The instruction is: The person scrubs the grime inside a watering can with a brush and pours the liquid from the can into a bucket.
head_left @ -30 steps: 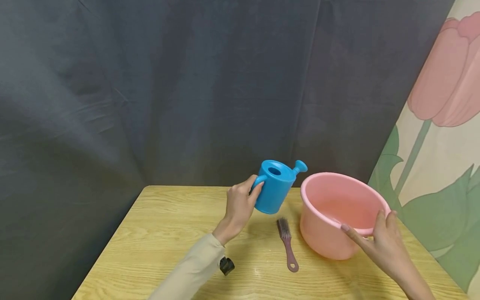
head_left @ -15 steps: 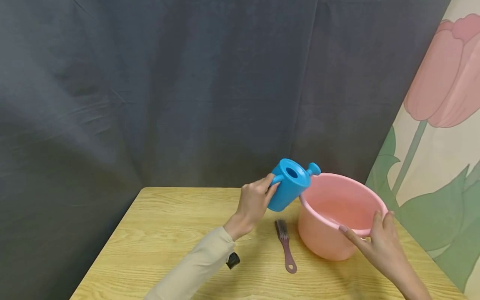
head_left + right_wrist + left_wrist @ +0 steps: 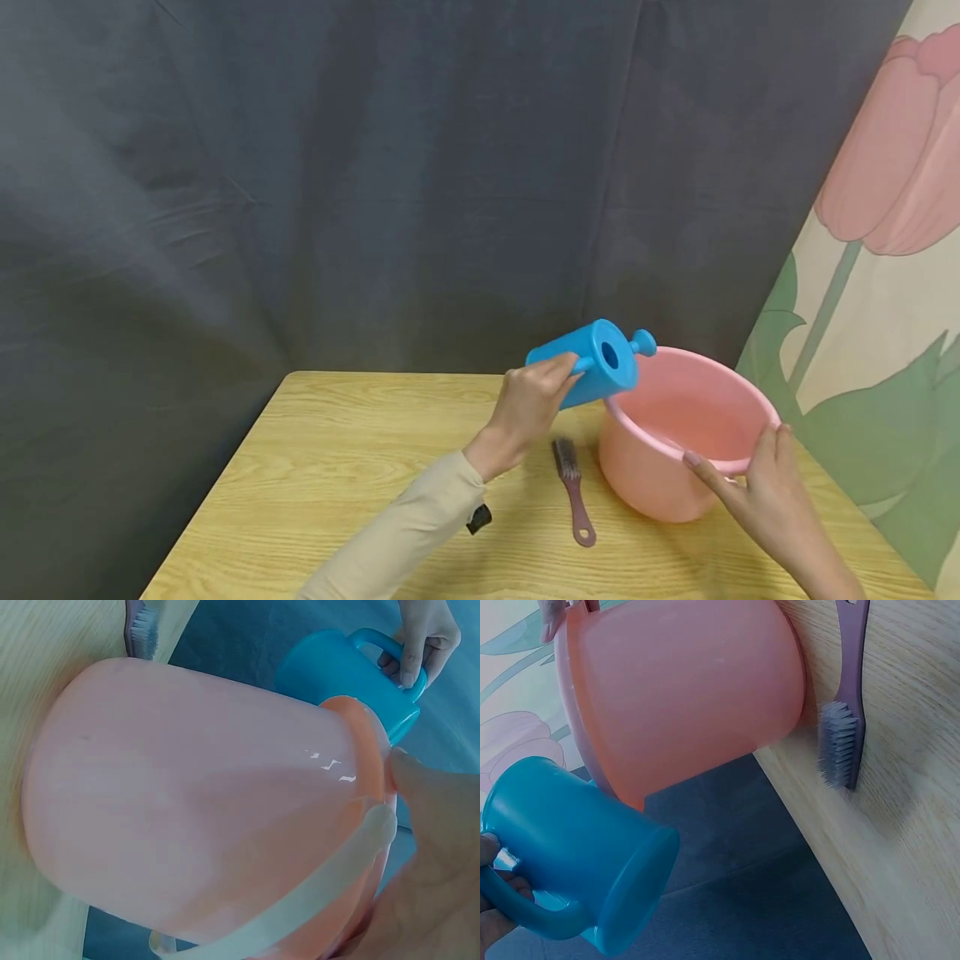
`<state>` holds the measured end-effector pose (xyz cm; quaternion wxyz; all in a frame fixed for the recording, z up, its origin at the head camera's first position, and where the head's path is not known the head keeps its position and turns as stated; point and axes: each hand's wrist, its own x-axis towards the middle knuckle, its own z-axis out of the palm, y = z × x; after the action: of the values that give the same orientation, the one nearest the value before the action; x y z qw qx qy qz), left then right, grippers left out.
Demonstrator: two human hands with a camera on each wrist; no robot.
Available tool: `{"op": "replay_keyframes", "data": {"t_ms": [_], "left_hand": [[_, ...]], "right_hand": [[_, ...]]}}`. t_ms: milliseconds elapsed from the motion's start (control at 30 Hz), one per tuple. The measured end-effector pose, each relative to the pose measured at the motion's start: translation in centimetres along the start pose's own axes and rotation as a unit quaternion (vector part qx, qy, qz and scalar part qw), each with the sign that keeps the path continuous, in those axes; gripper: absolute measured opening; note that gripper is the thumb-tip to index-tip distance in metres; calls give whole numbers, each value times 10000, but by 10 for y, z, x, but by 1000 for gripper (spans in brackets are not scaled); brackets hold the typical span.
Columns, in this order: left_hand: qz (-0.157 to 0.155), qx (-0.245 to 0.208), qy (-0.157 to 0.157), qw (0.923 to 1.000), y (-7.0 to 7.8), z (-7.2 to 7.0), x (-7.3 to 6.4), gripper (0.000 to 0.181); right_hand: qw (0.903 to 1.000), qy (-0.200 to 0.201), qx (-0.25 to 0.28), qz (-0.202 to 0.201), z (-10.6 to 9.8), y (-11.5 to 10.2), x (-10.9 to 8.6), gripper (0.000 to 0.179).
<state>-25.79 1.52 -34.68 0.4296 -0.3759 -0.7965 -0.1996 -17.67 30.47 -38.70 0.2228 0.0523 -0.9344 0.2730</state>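
Note:
My left hand [image 3: 528,408] grips the handle of a blue watering can [image 3: 573,346]. The can is tipped well over to the right, its spout [image 3: 643,342] above the far-left rim of a pink bucket [image 3: 652,479]. My right hand [image 3: 776,492] holds the bucket's near-right rim, with the thumb along the front. The bucket stands slightly tilted, with what looks like water inside. In the right wrist view, a whitish bail handle [image 3: 315,892] hangs down the bucket's side. The left wrist view shows the can's base [image 3: 637,892] and body beside the bucket rim.
A purple-handled brush [image 3: 576,496] lies on the wooden table [image 3: 337,467] left of the bucket, bristles pointing away. A dark curtain [image 3: 420,192] hangs behind the table. The wall [image 3: 885,333] with painted tulips runs along the right side.
My left hand has carried the watering can rightward to the bucket and tipped it from nearly upright to almost on its side. My right hand has stayed on the bucket rim.

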Motion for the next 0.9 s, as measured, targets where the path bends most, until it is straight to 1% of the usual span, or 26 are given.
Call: {"op": "replay_keyframes", "data": {"t_ms": [167,300,400,700,900], "left_hand": [[94,138,-11,9999,2,1,1,14],[365,521,82,9979,6,0,3,12],[499,699,85,9963,8,0,4,10],[476,683,-195,9963,13,-1,7,24],[498,745,-360,9953,17,-1,7,25]], "right_hand": [[10000,79,-12,-53,2,2,0,104],[9999,101,9,-38,3,3,-1,103],[10000,98,16,6,4,2,-2,104],[9999,123,-32,-7,5,1,0,104],[9999,123,-22,-36,5,1,-1,103]]}}
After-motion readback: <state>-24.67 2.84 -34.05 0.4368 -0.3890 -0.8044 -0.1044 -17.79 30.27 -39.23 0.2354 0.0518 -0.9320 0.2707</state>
